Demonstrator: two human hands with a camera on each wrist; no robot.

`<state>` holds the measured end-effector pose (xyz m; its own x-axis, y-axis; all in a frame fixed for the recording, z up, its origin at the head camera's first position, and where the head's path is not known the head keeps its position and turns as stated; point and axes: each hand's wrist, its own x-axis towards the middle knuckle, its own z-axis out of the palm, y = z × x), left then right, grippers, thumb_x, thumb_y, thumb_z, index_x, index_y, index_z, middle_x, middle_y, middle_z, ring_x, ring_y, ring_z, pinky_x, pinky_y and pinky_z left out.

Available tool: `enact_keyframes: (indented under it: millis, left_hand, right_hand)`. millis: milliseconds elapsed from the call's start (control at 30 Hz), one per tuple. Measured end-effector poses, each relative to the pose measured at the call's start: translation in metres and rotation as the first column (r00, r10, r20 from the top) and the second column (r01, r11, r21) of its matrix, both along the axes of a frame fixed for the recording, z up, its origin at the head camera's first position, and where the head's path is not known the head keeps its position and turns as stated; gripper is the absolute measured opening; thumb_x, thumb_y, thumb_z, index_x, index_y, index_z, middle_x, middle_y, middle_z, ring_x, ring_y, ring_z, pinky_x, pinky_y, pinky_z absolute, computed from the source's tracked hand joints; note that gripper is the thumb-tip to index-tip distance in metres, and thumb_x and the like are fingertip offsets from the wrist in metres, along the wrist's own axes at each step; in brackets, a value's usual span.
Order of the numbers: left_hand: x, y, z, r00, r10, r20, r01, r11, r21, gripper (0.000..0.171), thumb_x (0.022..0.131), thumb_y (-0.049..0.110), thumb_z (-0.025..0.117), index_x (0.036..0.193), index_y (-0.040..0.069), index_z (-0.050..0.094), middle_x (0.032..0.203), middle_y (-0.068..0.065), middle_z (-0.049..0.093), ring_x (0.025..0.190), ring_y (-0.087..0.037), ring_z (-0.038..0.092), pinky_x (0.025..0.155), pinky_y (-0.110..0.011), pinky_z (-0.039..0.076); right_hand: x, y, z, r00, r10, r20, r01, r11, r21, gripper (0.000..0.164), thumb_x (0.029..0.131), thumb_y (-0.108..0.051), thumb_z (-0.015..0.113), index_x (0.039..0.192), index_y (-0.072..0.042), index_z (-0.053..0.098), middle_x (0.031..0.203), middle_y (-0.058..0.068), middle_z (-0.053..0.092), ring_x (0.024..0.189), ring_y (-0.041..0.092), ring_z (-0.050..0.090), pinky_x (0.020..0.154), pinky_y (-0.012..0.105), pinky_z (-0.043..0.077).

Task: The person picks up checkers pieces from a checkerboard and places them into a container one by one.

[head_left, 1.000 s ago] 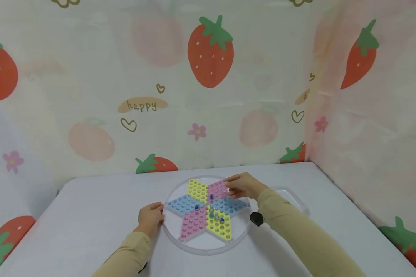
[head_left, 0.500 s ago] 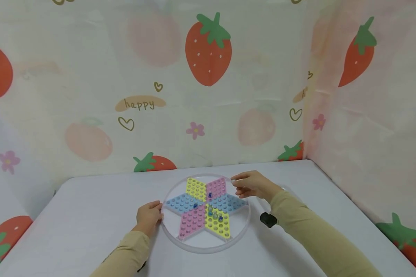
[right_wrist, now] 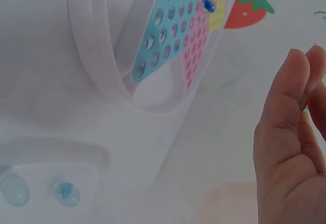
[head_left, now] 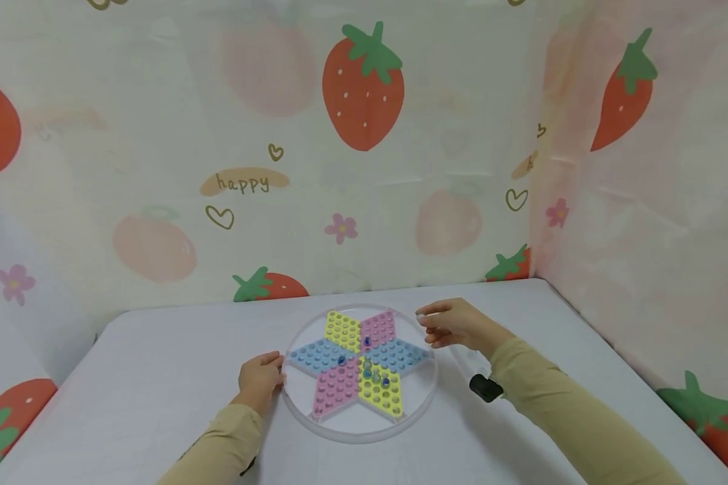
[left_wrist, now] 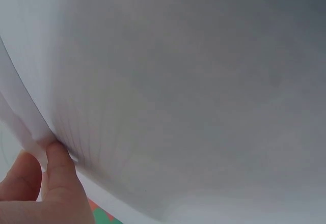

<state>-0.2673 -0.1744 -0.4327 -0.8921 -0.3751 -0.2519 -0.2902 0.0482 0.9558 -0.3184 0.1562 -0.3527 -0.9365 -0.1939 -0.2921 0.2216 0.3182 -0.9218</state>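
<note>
Drawn clear of the star board's (head_left: 356,418) pink point (head_left: 383,327) within the past second, the right hand (head_left: 462,325) pinches what looks like a pale marble (head_left: 421,316) near the tray (right_wrist: 56,150), apparently carrying it off the board, as the left hand (head_left: 259,381) grips the board's rim (head_left: 356,438) on the table (head_left: 176,384).

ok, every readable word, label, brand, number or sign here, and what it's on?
"happy": on the orange patch of the backdrop.
"h": on a second patch near the backdrop's right corner; the rest is unreadable.
No readable text on the game board.
</note>
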Motion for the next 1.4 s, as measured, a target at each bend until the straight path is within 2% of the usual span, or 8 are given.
enact_keyframes:
  millis: [267,733,1100,1400]
  left_hand:
    - [0.000,-0.001,0.001,1.000,0.001,0.009,-0.001,1.000,0.001,0.048,0.087,-0.018,0.050,0.135,-0.014,0.046,0.139,-0.027,0.046,0.113,-0.032,0.050,0.060,-0.019,0.046]
    - [0.002,0.001,0.004,1.000,-0.009,0.017,0.009,1.000,-0.007,0.048,0.088,-0.018,0.050,0.136,-0.014,0.045,0.139,-0.026,0.046,0.111,-0.032,0.050,0.059,-0.019,0.045]
    - [0.003,0.002,0.005,1.000,-0.009,-0.005,0.009,1.000,0.016,0.049,0.087,-0.019,0.049,0.135,-0.015,0.045,0.139,-0.027,0.044,0.114,-0.032,0.049,0.057,-0.017,0.044]
    - [0.000,0.000,0.002,1.000,-0.005,0.005,0.004,1.000,0.023,0.050,0.086,-0.019,0.048,0.136,-0.014,0.045,0.139,-0.027,0.045,0.112,-0.031,0.049,0.058,-0.017,0.044]
  right_hand:
    - [0.005,0.011,0.003,0.999,0.022,-0.029,-0.022,1.000,-0.004,0.041,0.095,-0.009,0.062,0.133,0.006,0.053,0.074,0.008,0.059,0.061,0.014,0.061,0.063,0.029,0.056]
    - [0.011,0.032,0.008,0.999,0.025,-0.030,-0.025,1.000,0.008,0.044,0.095,-0.011,0.062,0.134,0.007,0.050,0.076,0.008,0.059,0.062,0.014,0.062,0.065,0.029,0.056]
    - [0.015,0.051,0.014,0.998,0.031,-0.051,-0.033,0.999,-0.032,0.045,0.096,-0.011,0.062,0.134,0.008,0.049,0.075,0.006,0.058,0.063,0.013,0.063,0.066,0.029,0.056]
    - [0.018,0.064,0.013,0.999,0.032,-0.044,-0.034,0.998,-0.060,0.045,0.097,-0.011,0.060,0.135,0.009,0.047,0.074,0.006,0.057,0.065,0.014,0.062,0.067,0.029,0.056]
